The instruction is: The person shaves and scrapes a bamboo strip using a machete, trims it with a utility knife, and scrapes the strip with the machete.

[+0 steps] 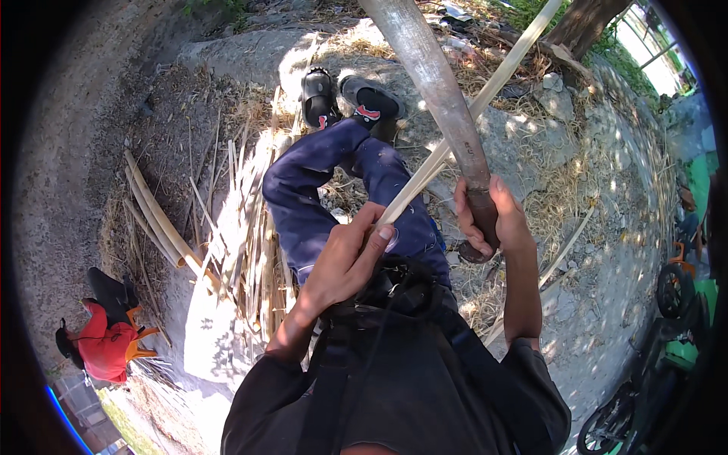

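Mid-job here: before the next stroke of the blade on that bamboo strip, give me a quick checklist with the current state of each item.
1. Right hand wrapped around the big blade's handle: ok.
2. Left hand pinching the near end of the bamboo strip: ok.
3. Blade lying against the strip: cannot tell, they cross in view.
4. Left fingers clear of the blade's edge: cannot tell, they sit close to where strip and blade meet.
5. Legs stretched out under the work: not ok.
6. Other person at lower left, well apart: ok.
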`<state>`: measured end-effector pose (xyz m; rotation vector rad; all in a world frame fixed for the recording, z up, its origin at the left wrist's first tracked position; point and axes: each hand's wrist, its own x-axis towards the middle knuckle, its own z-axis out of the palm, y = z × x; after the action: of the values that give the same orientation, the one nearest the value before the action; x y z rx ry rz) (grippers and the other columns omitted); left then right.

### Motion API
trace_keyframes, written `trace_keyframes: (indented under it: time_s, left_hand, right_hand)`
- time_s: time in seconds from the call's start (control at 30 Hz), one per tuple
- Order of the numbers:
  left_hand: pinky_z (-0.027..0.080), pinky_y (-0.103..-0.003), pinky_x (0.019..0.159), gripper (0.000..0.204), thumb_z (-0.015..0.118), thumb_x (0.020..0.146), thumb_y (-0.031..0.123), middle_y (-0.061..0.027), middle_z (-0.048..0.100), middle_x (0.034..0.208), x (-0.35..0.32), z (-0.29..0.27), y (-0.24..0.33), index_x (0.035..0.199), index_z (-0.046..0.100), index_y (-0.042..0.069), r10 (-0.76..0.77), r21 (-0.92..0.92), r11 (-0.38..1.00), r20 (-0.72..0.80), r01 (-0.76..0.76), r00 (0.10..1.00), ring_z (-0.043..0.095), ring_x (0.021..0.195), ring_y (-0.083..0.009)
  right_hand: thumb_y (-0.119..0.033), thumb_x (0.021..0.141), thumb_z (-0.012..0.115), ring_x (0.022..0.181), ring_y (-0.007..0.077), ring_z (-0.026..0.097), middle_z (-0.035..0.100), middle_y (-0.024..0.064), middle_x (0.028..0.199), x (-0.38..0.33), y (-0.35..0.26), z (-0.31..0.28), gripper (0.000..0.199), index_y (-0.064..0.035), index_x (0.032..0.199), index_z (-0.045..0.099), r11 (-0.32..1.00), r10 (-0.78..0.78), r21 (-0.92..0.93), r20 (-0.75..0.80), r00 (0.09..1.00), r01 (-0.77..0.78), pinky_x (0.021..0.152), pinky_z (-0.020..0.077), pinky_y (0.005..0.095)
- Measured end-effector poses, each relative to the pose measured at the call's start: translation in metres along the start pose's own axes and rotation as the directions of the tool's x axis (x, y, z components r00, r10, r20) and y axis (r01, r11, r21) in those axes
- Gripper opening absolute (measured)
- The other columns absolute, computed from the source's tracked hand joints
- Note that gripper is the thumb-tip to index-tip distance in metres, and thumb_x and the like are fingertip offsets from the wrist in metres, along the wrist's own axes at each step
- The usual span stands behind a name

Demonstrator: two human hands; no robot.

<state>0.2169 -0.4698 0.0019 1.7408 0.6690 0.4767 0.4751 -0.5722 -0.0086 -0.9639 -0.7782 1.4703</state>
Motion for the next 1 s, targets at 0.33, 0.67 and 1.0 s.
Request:
trace_keyframes:
  time_s: [0.33,0.67,1.0]
  left_hand:
    - [0.046,-0.047,0.058,0.034,0.062,0.105,0.032,-0.0182,0.06,0.067,-0.005,-0.015,0.012,0.121,0.052,0.003,0.027,0.197,0.979,0.1,-0.047,0.995,0.066,0.066,-0.0415]
    - [0.047,-0.045,0.061,0.033,0.065,0.103,0.031,-0.0175,0.065,0.074,-0.006,-0.01,0.021,0.117,0.057,0.003,0.066,0.209,0.973,0.139,-0.095,0.988,0.067,0.068,-0.0387]
    - [0.046,-0.05,0.049,0.028,0.062,0.105,0.028,-0.0197,0.062,0.066,-0.007,-0.006,0.015,0.107,0.051,0.003,0.259,0.315,0.906,0.111,-0.281,0.959,0.063,0.059,-0.0432]
  right_hand:
    - [-0.08,0.097,0.042,0.033,0.0121,0.038,0.043,0.0063,0.052,-0.003,0.009,-0.017,0.083,0.0022,0.086,0.051,0.99,0.092,0.076,0.275,0.957,-0.117,0.029,0.0346,0.0273]
    - [-0.082,0.089,0.057,0.038,0.0104,0.042,0.049,0.0065,0.057,-0.015,0.019,-0.004,0.087,0.005,0.084,0.054,0.991,0.121,0.035,0.184,0.975,-0.13,0.032,0.0335,0.0258]
    - [-0.082,0.092,0.052,0.036,0.0082,0.037,0.042,0.0015,0.052,-0.018,0.031,0.009,0.082,-0.0003,0.08,0.049,0.977,0.133,0.135,0.235,0.963,-0.168,0.032,0.0267,0.0245]
